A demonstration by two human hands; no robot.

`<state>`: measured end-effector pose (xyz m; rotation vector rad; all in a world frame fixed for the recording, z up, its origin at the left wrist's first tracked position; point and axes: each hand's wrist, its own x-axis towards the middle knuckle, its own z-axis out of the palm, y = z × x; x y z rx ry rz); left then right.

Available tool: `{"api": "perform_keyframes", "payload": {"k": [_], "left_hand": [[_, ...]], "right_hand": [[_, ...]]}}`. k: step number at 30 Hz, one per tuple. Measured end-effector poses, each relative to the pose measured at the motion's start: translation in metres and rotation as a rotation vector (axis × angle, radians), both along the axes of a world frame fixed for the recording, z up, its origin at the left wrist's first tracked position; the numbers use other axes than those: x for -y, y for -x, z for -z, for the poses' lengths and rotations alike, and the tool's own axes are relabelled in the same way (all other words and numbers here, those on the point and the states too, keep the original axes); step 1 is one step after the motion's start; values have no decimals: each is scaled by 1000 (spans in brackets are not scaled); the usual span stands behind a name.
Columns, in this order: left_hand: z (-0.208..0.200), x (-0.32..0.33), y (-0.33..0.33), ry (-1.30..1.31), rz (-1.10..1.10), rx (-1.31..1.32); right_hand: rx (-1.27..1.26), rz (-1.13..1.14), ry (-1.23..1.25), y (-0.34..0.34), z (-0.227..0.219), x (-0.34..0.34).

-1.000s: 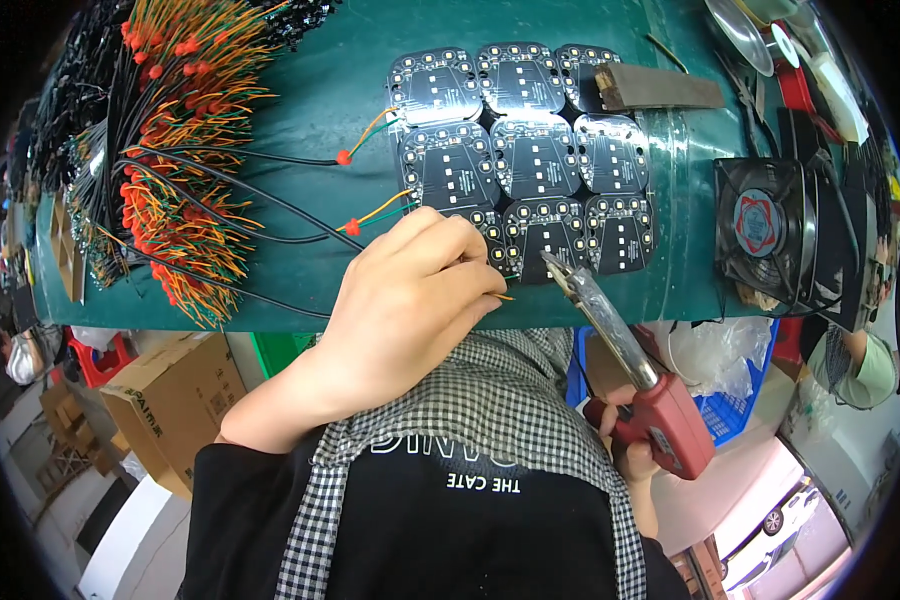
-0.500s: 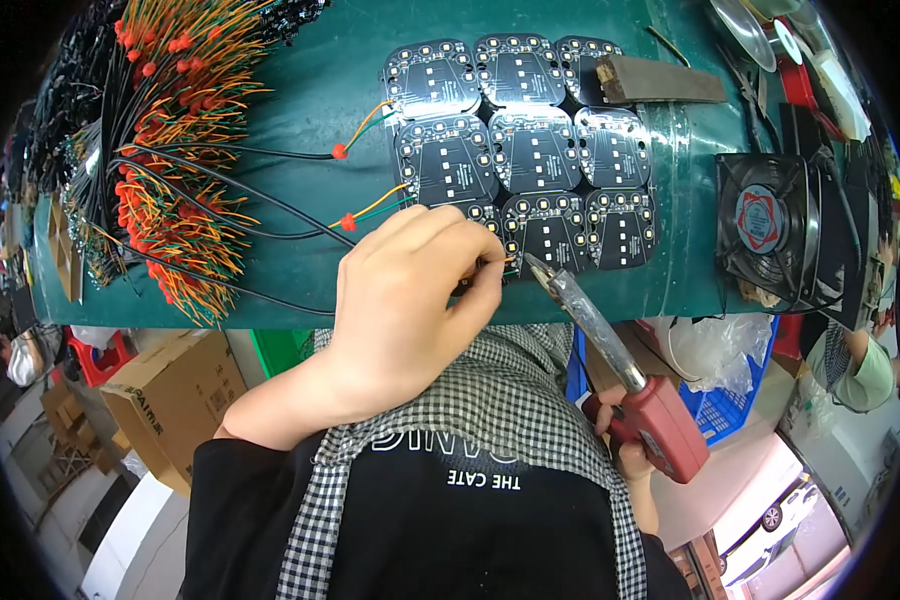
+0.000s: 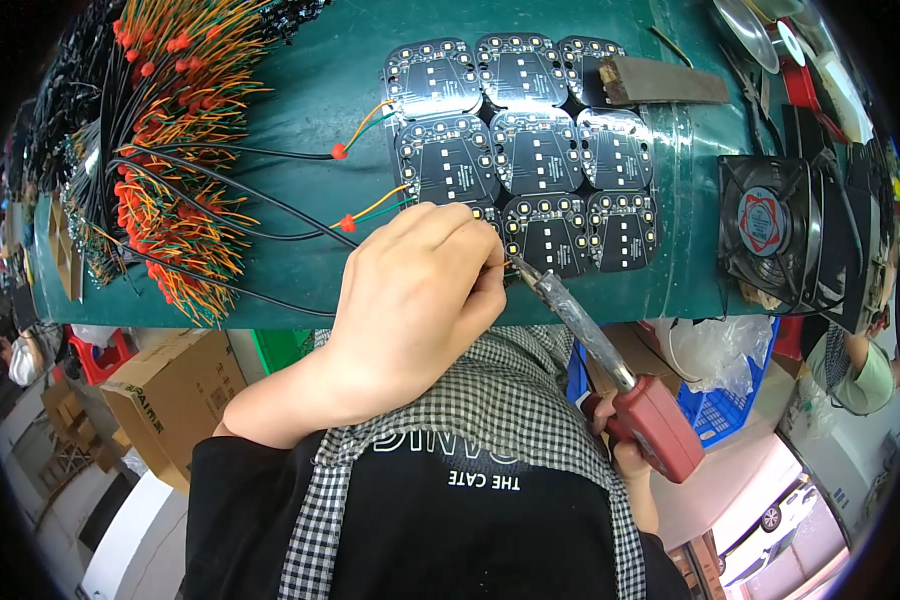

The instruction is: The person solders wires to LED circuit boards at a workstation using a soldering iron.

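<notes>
My left hand (image 3: 405, 300) is closed in a pinch at the near edge of a panel of black circuit boards (image 3: 545, 235). A black cable (image 3: 270, 295) runs from the left and passes under that hand. The wire end between my fingertips is mostly hidden. My right hand (image 3: 628, 458) grips the red handle of a soldering iron (image 3: 660, 425). Its tip meets the board right beside my left fingertips. Two other cables end in orange and green wires (image 3: 382, 205) with red beads, reaching the panel's left edge.
A thick bundle of cables (image 3: 185, 200) with red beads lies at the left. A flat bar (image 3: 670, 80) rests on the panel's far right corner. A black fan (image 3: 770, 225) stands at the right. Below the table are a cardboard box (image 3: 175, 395) and a blue crate (image 3: 715, 410).
The soldering iron has moved slightly left, bringing its tip against the spot at my left fingertips. My left hand has shifted a little to the right, still pinching.
</notes>
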<state>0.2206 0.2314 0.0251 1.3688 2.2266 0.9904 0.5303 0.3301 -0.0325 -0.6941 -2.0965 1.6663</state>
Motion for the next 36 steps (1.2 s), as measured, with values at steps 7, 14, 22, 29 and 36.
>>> {"api": "perform_keyframes", "payload": {"k": [7,14,22,29,36], "left_hand": [[-4,-2,2,35,13,9],[-5,-5,5,60,22,-9],[0,-4,4,-2,19,-70],[0,6,-1,-34,80,-158],[-32,44,84,169,18,-631]], "right_hand": [[-20,14,13,-4,5,0],[111,18,229,13,-19,-2],[177,236,265,41,-43,2],[-20,368,202,49,-31,6],[-141,309,183,54,-32,-3]]}}
